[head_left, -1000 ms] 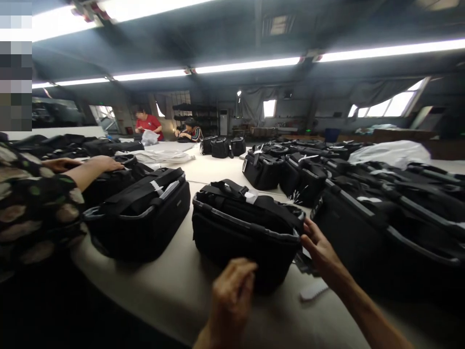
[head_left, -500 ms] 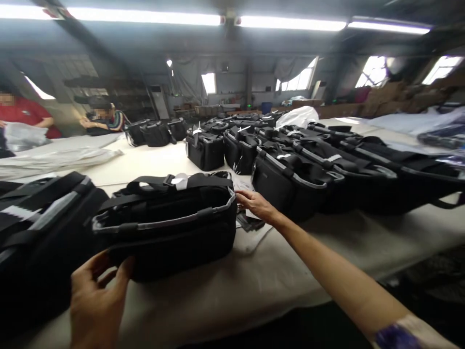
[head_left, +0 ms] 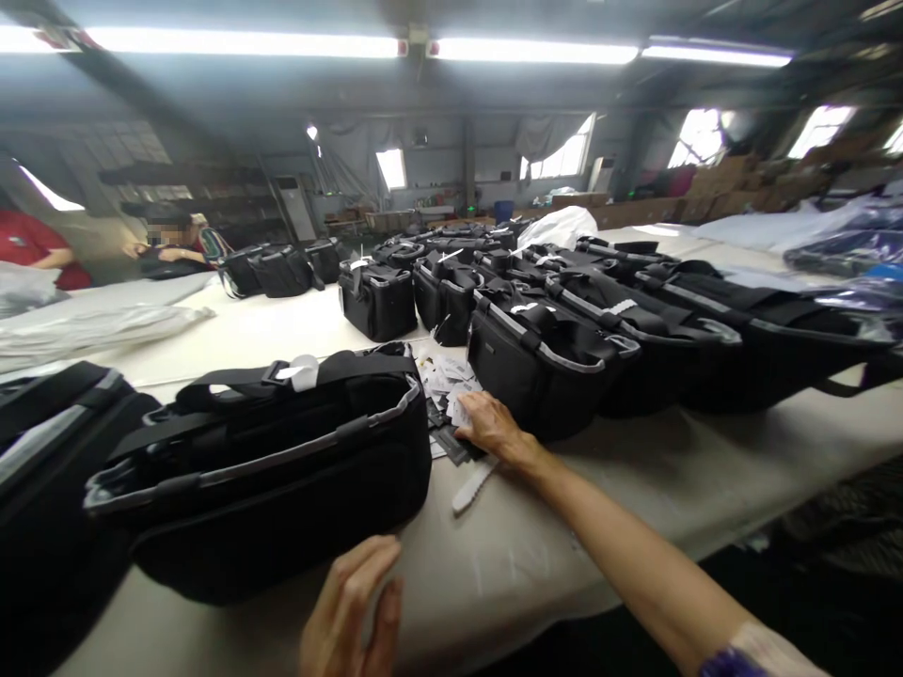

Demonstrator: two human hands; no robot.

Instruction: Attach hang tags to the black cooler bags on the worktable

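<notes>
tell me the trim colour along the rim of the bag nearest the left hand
The trim on that bag is grey, best seen in the head view.

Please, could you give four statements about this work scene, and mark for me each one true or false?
1. The right hand is at the pile of small, flat, white and dark tag-like pieces. True.
2. The white, serrated, plastic-looking strip is in the left hand. False: it lies on the flat, pale table.
3. The open black fabric bag with grey trim, nearest the left hand, lies on its side. False: it stands upright.
4. A person in red is at the left edge. True.
</notes>
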